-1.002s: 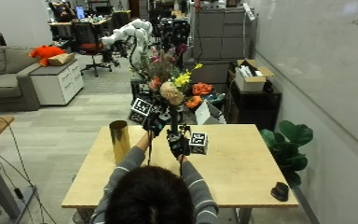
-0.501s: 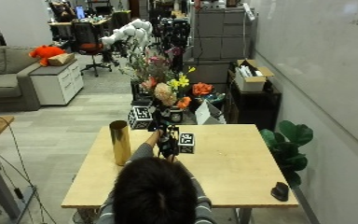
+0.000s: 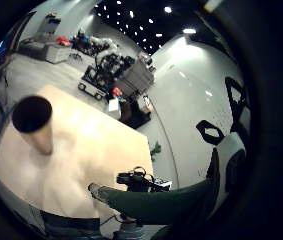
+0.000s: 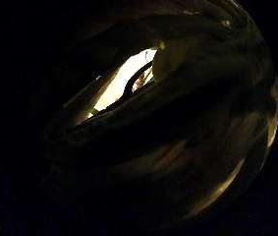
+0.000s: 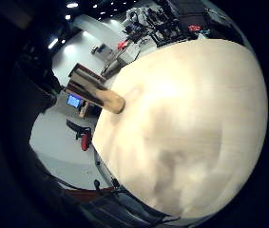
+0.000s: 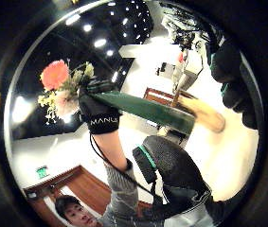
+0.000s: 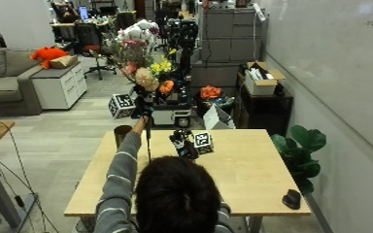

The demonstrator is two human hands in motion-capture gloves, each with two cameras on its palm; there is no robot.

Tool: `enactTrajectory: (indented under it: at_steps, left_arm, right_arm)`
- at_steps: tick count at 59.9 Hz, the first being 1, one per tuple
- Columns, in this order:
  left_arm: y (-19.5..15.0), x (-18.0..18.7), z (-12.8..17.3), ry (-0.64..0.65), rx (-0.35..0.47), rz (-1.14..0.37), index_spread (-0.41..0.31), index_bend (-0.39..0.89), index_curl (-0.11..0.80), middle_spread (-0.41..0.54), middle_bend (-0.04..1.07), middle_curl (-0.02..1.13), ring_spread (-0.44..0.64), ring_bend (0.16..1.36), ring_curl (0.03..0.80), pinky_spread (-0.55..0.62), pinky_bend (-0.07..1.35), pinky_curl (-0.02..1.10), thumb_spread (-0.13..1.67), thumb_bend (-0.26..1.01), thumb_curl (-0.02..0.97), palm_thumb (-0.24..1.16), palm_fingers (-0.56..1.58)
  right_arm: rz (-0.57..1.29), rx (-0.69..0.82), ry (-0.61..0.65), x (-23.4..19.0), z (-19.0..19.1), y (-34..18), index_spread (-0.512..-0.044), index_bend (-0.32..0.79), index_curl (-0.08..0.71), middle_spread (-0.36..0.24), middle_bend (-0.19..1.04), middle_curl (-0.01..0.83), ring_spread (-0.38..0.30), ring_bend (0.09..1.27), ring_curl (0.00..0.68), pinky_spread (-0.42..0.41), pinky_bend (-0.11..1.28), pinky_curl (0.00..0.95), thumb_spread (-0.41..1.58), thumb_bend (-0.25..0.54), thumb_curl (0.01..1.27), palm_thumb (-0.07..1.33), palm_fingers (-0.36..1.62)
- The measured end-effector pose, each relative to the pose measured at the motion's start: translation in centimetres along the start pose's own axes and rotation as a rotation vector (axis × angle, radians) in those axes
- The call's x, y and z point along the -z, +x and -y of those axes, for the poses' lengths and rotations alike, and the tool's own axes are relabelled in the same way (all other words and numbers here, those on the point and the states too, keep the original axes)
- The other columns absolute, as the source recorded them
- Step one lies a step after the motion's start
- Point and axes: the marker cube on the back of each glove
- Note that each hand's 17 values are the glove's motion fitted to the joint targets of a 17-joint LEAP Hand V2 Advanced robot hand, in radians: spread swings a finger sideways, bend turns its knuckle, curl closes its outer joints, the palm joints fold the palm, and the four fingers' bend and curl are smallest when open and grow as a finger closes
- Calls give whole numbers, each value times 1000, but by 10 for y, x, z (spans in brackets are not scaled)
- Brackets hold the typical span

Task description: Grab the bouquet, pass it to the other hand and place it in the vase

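A person sits at a light wooden table (image 7: 251, 170) in an open room; a pale sofa (image 7: 2, 92) and a white cabinet (image 7: 60, 87) stand at the left, grey cabinets (image 7: 228, 43) lie beyond the table, a whiteboard wall runs along the right, and a leafy green plant (image 7: 303, 145) stands beside the table's right edge. A small black object (image 7: 292, 199) lies near the table's front right corner. A tall golden-brown vase (image 7: 121, 136) stands upright on the table's far left part, its mouth open and dark. The bouquet (image 7: 144, 73), with pink, yellow, orange and white flowers, is raised high above the far edge of the table, above and just right of the vase, its dark green stems (image 7: 147, 138) hanging straight down. The left hand (image 7: 141, 108), arm stretched up and forward, has its fingers curled round the stems just beneath the blooms; the right thumb side palm view shows that glove wrapped about the stems below the flowers. The right hand (image 7: 183, 143) is lower, over the middle of the table, just right of the stems' lower ends and apart from the bouquet; in its thumb side palm view its fingers (image 6: 171, 165) look loosely curled and hold nothing.
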Motion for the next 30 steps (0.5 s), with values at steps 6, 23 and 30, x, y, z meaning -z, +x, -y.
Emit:
enactTrajectory:
  at_steps: [6,23,30]
  left_arm:
    - [14,24,36,43,-13,50,-339,372,553,-372,796,601,-383,906,486,-416,743,502,1131,-18,404,711,1370]
    - [23,71,128,125,6,29,-343,340,603,-372,804,601,-385,910,484,-416,752,501,1133,-18,409,706,1363]
    - [-5,67,145,116,44,25,-345,328,621,-371,805,599,-382,911,484,-416,753,500,1133,-18,410,705,1364]
  right_arm:
    - [-99,-49,42,18,3,27,-226,120,361,-93,397,430,-155,555,388,-170,534,385,1019,-34,387,482,986]
    - [-93,-58,41,49,10,39,-250,165,374,-98,338,415,-141,268,317,29,302,319,1043,-20,347,502,818]
    - [-38,11,30,57,16,35,-250,154,368,-98,314,412,-140,236,317,62,259,311,1051,-23,335,506,828]
